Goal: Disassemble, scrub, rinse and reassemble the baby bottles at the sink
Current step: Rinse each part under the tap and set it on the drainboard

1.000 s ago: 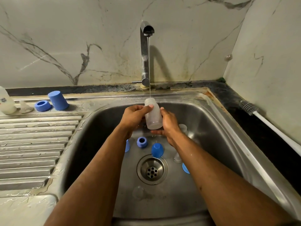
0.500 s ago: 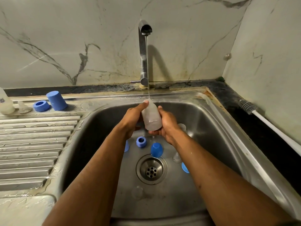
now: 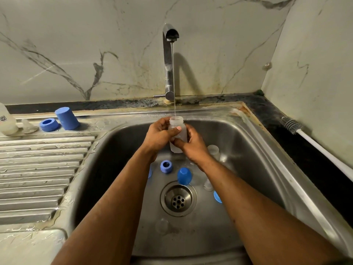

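Observation:
Both hands hold a clear baby bottle body [image 3: 177, 125] upright over the steel sink [image 3: 254, 150], its open mouth under a thin stream from the tap [image 3: 169, 60]. My left hand [image 3: 161, 135] grips its upper part with the thumb across the front. My right hand [image 3: 193, 147] wraps the lower part from the right. On the sink floor lie a blue collar ring [image 3: 166, 166], a blue cap [image 3: 184, 176], a second clear bottle [image 3: 213, 151], and a clear teat [image 3: 162, 226].
On the ribbed drainboard [image 3: 38, 169] at the left stand a blue cap [image 3: 67, 118], a blue ring [image 3: 48, 124], a clear teat [image 3: 28, 126] and a bottle [image 3: 6, 121]. A white-handled bottle brush [image 3: 313, 144] lies on the dark counter at right. The drain [image 3: 178, 198] sits mid-sink.
The bottle was turned from mouth-down to upright, so the water now runs into its open mouth. Both hands shifted their grip and stayed under the tap.

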